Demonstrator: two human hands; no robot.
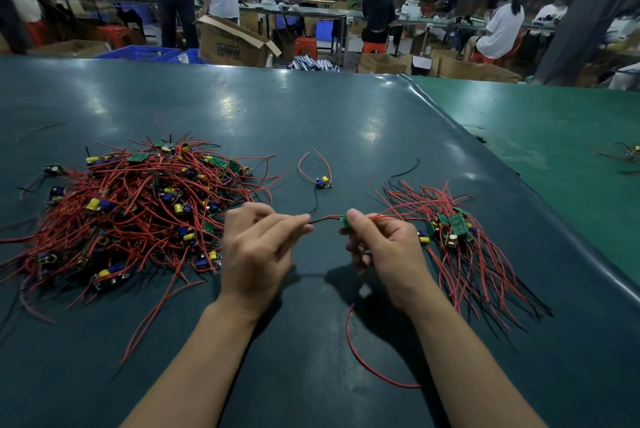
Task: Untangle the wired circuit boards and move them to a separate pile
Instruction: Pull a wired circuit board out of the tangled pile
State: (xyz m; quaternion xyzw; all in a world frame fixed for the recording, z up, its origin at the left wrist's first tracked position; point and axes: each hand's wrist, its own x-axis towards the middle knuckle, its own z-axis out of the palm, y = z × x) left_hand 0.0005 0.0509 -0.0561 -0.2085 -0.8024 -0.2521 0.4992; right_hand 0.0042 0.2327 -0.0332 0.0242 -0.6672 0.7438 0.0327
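A big tangled heap of circuit boards (pixel 138 206) with red and black wires lies on the left of the dark green table (pixel 311 109). A smaller, combed-out pile of boards (pixel 453 230) lies on the right. Between them my right hand (pixel 381 247) pinches a small green circuit board (pixel 344 221) by thumb and fingers. My left hand (pixel 256 247) pinches the wire (pixel 323 218) running from that board. A single board (pixel 323 183) with looped red wires sits alone just beyond my hands.
A loose red wire (pixel 367 358) curves on the table under my right forearm. A short black wire (pixel 407 168) lies beyond the right pile. A lighter green table (pixel 554 136) adjoins on the right, with a few more wired parts (pixel 627 154). People and cardboard boxes fill the background.
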